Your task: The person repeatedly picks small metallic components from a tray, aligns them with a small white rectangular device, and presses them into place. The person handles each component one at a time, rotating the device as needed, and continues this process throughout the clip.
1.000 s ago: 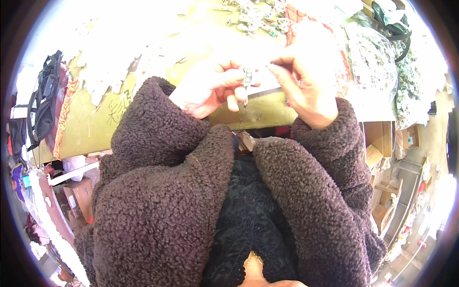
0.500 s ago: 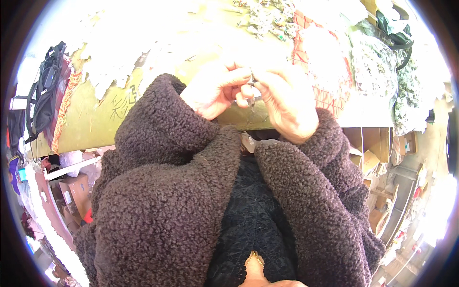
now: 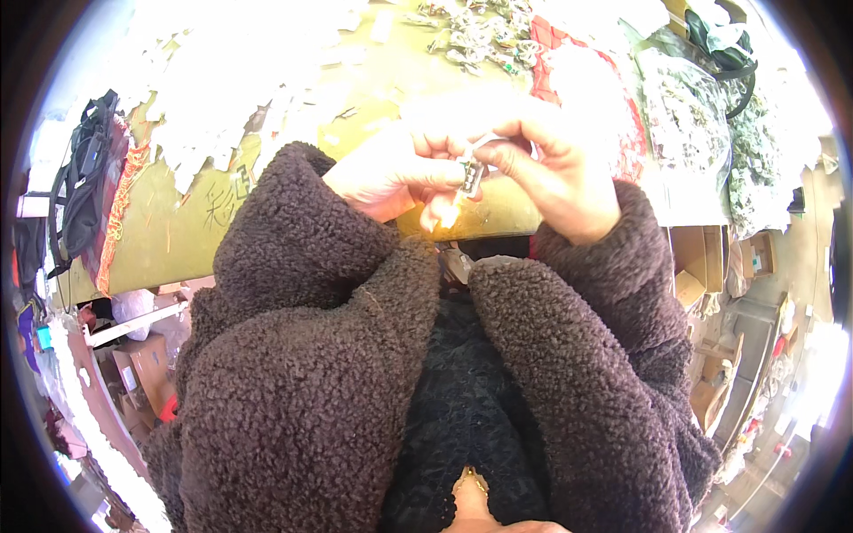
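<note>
Over the table's near edge, both my hands are raised close together around a small silvery metal piece (image 3: 472, 176) with dark marks. My left hand (image 3: 386, 175) pinches its left side between thumb and fingers. My right hand (image 3: 560, 173) grips the top of it with thumb and forefinger, a pale strip showing beside the fingertips. A bright orange-yellow glow covers the lower end of the piece and the left fingertips, so I cannot tell what is there. Glare washes out parts of both hands.
The yellow-green table (image 3: 178, 253) bears white ragged sheets (image 3: 200, 115), a heap of small tangled pieces (image 3: 484, 35), red cloth (image 3: 555, 67) and a clear bag of greenish things (image 3: 684, 111). A black strapped bag (image 3: 84, 169) and orange cord (image 3: 120, 231) lie left; cardboard boxes (image 3: 147, 369) sit below.
My right hand has turned and shifted right, and my left hand has dropped slightly. The metal piece now shows more plainly between them, with an orange glow at its lower end.
</note>
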The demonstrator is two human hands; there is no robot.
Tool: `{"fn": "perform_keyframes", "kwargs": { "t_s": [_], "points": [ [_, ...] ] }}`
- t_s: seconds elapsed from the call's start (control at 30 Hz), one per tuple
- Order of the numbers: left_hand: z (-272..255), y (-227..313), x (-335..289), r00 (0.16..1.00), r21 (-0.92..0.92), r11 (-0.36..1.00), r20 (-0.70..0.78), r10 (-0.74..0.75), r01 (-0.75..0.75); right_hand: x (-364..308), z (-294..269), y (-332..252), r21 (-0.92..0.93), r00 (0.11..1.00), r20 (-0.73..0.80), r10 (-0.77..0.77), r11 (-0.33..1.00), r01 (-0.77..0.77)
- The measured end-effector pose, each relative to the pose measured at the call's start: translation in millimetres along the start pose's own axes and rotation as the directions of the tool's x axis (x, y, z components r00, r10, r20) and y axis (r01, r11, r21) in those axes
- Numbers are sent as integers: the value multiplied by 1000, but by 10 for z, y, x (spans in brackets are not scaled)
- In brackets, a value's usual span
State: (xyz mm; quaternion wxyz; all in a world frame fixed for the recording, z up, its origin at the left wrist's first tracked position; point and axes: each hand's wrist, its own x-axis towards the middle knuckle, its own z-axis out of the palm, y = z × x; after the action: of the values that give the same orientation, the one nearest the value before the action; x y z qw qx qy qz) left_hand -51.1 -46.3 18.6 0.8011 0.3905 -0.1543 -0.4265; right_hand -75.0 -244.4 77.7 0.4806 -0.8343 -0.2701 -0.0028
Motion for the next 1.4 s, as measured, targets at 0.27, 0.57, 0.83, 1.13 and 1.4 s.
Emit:
{"fn": "perform_keyframes", "kwargs": {
  "t_s": [0.27,0.57,0.83,1.13,1.4],
  "points": [
    [29,-61,8,990,-89,991,-110,87,-97,-205,351,193,-2,941,-233,-245,968,252],
    [170,-91,12,920,287,937,-275,279,-198,-203,286,249,-420,849,-247,-467,841,340],
    [233,-150,7,886,433,872,-280,370,-227,-196,408,217,-585,760,-319,-567,748,313],
    [126,-95,89,954,82,988,-263,146,-129,-329,342,340,-551,777,-306,-550,768,326],
    [112,-63,32,948,-30,981,-265,176,-191,-970,-676,875,-661,877,-457,-146,715,-226]
  ]
}}
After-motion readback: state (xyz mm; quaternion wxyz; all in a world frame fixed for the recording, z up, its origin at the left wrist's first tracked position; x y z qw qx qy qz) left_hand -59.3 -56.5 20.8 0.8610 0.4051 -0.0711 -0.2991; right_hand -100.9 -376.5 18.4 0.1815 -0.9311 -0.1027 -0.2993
